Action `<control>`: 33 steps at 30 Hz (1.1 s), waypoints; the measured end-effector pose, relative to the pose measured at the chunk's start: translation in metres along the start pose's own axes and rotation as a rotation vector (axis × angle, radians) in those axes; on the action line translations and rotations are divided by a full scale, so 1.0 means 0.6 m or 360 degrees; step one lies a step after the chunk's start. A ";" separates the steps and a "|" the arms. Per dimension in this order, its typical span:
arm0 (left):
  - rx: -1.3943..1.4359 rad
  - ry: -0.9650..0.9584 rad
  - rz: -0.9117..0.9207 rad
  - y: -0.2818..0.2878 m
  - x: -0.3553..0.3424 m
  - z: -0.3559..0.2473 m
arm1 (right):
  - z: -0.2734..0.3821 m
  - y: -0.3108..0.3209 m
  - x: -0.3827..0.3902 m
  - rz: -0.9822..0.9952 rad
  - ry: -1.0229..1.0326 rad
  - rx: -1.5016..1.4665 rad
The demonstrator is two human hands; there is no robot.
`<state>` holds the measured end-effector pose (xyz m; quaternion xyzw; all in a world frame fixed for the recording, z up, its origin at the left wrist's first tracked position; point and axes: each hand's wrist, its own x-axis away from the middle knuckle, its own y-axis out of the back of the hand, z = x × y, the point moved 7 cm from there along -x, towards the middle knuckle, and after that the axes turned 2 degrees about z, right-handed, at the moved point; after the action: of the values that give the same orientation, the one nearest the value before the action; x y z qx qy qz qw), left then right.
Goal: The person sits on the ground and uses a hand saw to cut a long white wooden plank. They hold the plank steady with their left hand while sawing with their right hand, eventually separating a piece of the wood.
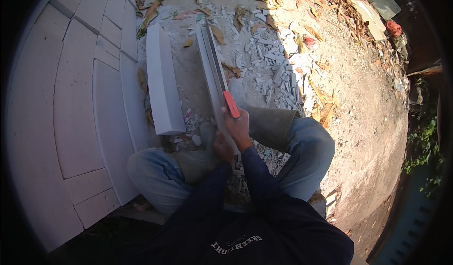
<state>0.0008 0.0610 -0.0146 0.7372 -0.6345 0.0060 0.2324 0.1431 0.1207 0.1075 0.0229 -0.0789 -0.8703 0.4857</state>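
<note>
My right hand [237,123] is closed round the red handle of a hand saw [216,62], its long narrow blade pointing away from me. The blade lies lengthwise along the top of a thin white block [212,78], which stands on edge between my legs. Just below and left of it, my left hand [223,148] grips the block's near end, with some of its fingers hidden. Left of that block, a thicker white block [163,83] rests on the ground, apart from both hands.
A wall of stacked white blocks [78,95] rises on my left. Broken white chips [273,59] and dry leaves [323,102] litter the ground ahead and right. My boots and bent knees frame the work. Green plants [427,137] edge the far right.
</note>
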 end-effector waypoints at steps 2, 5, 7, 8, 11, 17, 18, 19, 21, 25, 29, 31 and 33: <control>0.0013 -0.0045 -0.0021 0.002 -0.002 0.000 | -0.001 -0.004 0.000 -0.0024 0.0007 0.0010; -0.0033 -0.0055 -0.0082 0.002 -0.003 0.005 | 0.000 -0.008 0.000 -0.0041 0.0003 0.0025; -0.0036 -0.0068 -0.0130 0.004 -0.004 0.012 | 0.000 -0.013 -0.001 -0.0005 -0.0026 0.0012; -0.0013 -0.0087 -0.0155 0.007 -0.006 0.015 | 0.001 -0.017 -0.006 0.0014 -0.0016 0.0051; 0.0114 -0.0181 -0.0282 0.019 0.001 -0.004 | 0.008 -0.036 -0.052 0.0075 -0.0076 0.0187; -0.0059 -0.0135 -0.0219 0.001 -0.001 -0.002 | -0.003 -0.076 -0.269 -0.0115 -0.0177 0.0236; -0.0164 -0.0074 -0.0177 0.004 -0.007 0.021 | 0.010 -0.086 -0.273 -0.0085 -0.0275 0.0240; -0.0191 -0.0033 -0.0214 0.005 -0.005 0.023 | 0.006 -0.085 -0.271 -0.0079 -0.0266 0.0243; -0.0238 0.0036 -0.0262 -0.006 -0.002 0.021 | 0.000 -0.065 -0.264 -0.0095 -0.0242 0.0257; -0.0039 -0.0060 -0.0201 0.018 0.000 0.000 | -0.006 -0.038 -0.079 0.0094 -0.0111 0.0231; 0.0059 -0.0326 -0.0266 0.021 -0.003 -0.001 | 0.008 -0.018 0.014 0.0054 0.0025 -0.0033; 0.0031 -0.0336 -0.0267 0.023 -0.005 0.003 | 0.013 -0.038 -0.009 0.0115 -0.0004 0.0068; -0.0020 -0.0188 -0.0159 0.014 0.002 -0.009 | -0.006 -0.069 -0.125 0.0078 -0.0049 0.0184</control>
<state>-0.0051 0.0608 -0.0066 0.7654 -0.6096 -0.0531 0.1993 0.1480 0.2056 0.0948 0.0356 -0.1369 -0.8523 0.5036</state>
